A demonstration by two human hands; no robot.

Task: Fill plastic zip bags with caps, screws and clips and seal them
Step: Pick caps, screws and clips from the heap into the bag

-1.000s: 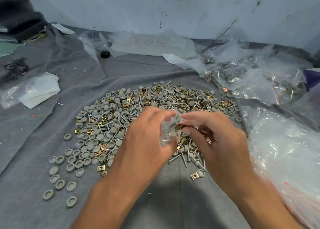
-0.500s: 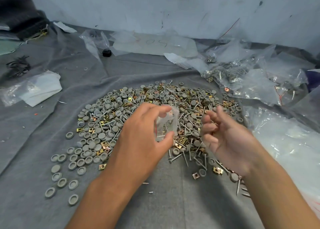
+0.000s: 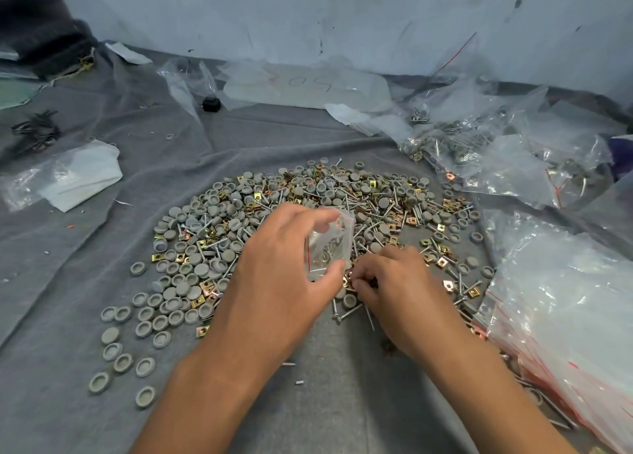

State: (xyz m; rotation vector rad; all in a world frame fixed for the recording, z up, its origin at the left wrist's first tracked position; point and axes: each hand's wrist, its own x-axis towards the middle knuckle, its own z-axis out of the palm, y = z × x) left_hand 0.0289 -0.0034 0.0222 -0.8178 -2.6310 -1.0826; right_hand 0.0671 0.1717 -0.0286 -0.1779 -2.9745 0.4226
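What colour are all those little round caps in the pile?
Grey. The caps show best in the head view, mixed with gold clips and silver screws.

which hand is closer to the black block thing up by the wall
Left. The left hand, holding the small zip bag, sits below and slightly right of the small black block. The right hand is lower and further right, down in the parts pile.

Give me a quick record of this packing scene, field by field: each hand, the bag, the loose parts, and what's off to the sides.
left hand: holds small zip bag between thumb and fingers
small zip bag: clear, some parts inside, above the pile
right hand: fingertips down in the pile, pinching at parts
pile: grey caps, screws, brass clips, on grey cloth
right side: empty zip bags; filled bags farther back
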